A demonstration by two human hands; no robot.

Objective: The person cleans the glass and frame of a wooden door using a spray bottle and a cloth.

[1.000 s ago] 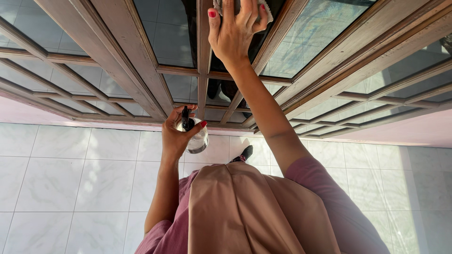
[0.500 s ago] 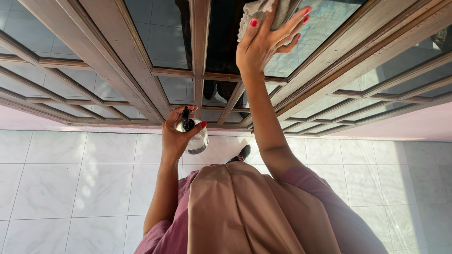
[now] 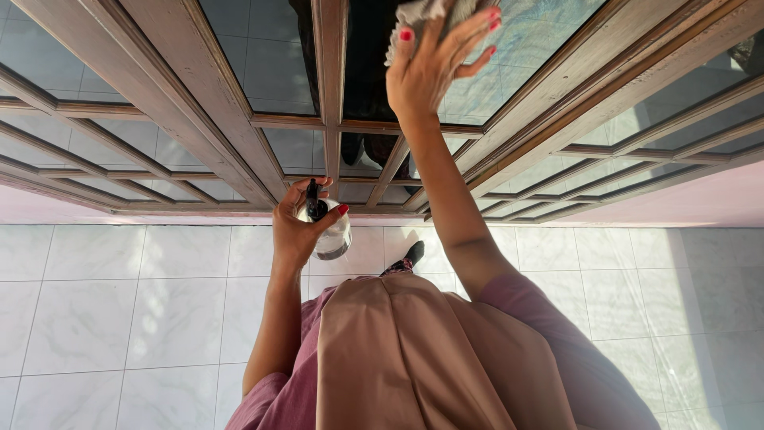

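Observation:
My right hand (image 3: 430, 64) is raised against a glass pane (image 3: 517, 56) of a wooden-framed door and presses a light grey cloth (image 3: 418, 12) flat to the glass, fingers spread over it. My left hand (image 3: 298, 227) is lower, near my waist, wrapped around a small clear spray bottle (image 3: 330, 235) with a black nozzle, thumb over its front. The bottle is held upright and apart from the door. The cloth's upper part is cut off by the frame's top edge.
The door has brown wooden bars (image 3: 330, 87) dividing it into several dark, reflective panes. White marbled floor tiles (image 3: 143, 302) lie below. My foot in a dark shoe (image 3: 412, 255) stands close to the door's bottom rail. A pink wall strip (image 3: 700, 203) runs at the right.
My right hand has slid the cloth rightward across the pane, then slightly back left and up. The left hand with the spray bottle has stayed still.

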